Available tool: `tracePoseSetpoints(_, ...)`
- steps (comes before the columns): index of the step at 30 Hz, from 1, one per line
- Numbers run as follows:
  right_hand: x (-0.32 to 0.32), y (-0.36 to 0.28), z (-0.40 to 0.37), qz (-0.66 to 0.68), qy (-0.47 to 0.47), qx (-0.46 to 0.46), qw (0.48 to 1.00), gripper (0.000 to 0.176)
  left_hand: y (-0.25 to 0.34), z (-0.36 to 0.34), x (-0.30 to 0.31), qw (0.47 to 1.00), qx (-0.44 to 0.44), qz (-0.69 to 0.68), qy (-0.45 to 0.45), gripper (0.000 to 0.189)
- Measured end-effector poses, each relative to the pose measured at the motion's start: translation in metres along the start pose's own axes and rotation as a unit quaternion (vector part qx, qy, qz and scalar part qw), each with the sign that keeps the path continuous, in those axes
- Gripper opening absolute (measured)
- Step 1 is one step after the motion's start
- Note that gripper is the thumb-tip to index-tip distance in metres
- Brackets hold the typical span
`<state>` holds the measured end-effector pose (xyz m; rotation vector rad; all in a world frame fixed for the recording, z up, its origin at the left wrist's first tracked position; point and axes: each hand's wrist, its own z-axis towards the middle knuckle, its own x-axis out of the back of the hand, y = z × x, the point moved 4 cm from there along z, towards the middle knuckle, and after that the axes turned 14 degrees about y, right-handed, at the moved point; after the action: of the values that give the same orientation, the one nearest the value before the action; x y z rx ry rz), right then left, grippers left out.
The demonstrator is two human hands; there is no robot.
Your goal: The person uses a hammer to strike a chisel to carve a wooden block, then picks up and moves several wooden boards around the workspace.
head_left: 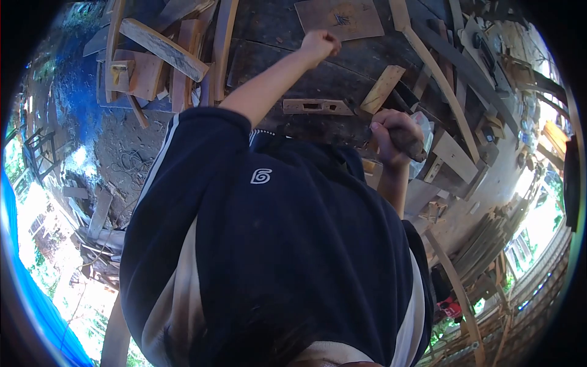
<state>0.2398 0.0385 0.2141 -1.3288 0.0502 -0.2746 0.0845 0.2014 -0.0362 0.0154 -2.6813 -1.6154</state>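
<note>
My left hand (319, 48) is stretched out over the dark workbench (257, 67), at the near edge of a flat brown board (361, 21) with small dark pieces on it. Its fingers are curled in, and whatever may be inside them is hidden. On the right, my right hand (394, 131) is closed around a dark brown, rounded wooden piece (408, 145). A wooden block with cut slots (315, 107) lies between my hands, close to my body. Just beyond my right hand a short light wood piece (384, 88) rests at a slant.
Planks and offcuts (165, 49) are piled at the left of the bench. A long curved strip (437, 73) and more boards (452, 156) lie on the right. A blue sheet (36, 287) hangs at lower left, and stacked wood (486, 238) stands at lower right.
</note>
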Motion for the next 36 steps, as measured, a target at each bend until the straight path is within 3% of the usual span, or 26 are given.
tracePoseSetpoints(2,0.006,-0.003,-0.005,-0.030,0.003,0.006,1.000,0.018,0.008,0.044,-0.005,0.998,-0.028,0.024,0.042,0.012)
tracePoseSetpoints(7,0.021,-0.007,-0.016,-0.021,0.055,-0.043,0.997,0.018,0.027,0.063,-0.019,0.993,0.079,-0.082,0.012,0.039)
tracePoseSetpoints(12,0.028,-0.001,-0.024,-0.008,0.079,-0.088,0.993,0.019,0.012,-0.005,0.016,1.000,-0.016,0.011,0.005,0.039)
tracePoseSetpoints(14,0.027,0.002,-0.025,-0.017,0.073,-0.093,0.993,0.018,-0.017,-0.039,0.045,0.999,0.024,0.024,0.012,0.036)
tracePoseSetpoints(16,0.023,0.007,-0.028,-0.011,0.054,-0.106,0.993,0.018,-0.060,-0.068,0.085,0.985,-0.061,0.158,0.018,0.033)
tracePoseSetpoints(17,0.020,0.010,-0.028,-0.010,0.052,-0.108,0.993,0.018,-0.061,-0.094,0.102,0.985,-0.071,0.156,0.016,0.034)
tracePoseSetpoints(19,0.013,0.013,-0.028,0.003,0.017,-0.067,0.998,0.017,-0.066,-0.143,0.124,0.985,-0.078,0.154,0.019,0.035)
tracePoseSetpoints(21,-0.003,0.015,-0.028,0.027,-0.014,-0.025,0.999,0.016,-0.075,-0.176,0.134,0.930,-0.212,0.300,0.022,0.038)
tracePoseSetpoints(23,-0.030,0.012,-0.036,0.067,-0.036,0.066,0.995,0.015,-0.083,-0.187,0.131,0.922,-0.207,0.326,0.016,0.045)
tracePoseSetpoints(24,-0.040,0.012,-0.036,0.069,-0.041,0.067,0.994,0.015,-0.088,-0.190,0.127,0.914,-0.204,0.352,0.004,0.052)
tracePoseSetpoints(26,-0.069,0.011,-0.046,-0.004,-0.248,0.127,0.960,0.018,-0.096,-0.178,0.119,0.927,-0.206,0.313,0.013,0.054)
tracePoseSetpoints(29,-0.101,0.014,-0.057,-0.030,-0.343,0.123,0.931,0.023,-0.092,-0.165,0.104,0.929,-0.205,0.305,0.042,0.045)
tracePoseSetpoints(35,-0.139,0.015,-0.065,-0.093,-0.332,0.127,0.930,0.021,-0.088,-0.159,0.092,0.903,-0.280,0.327,0.018,0.046)
tracePoseSetpoints(36,-0.147,0.018,-0.066,-0.097,-0.336,0.124,0.929,0.021,-0.083,-0.160,0.093,0.909,-0.286,0.304,0.005,0.039)
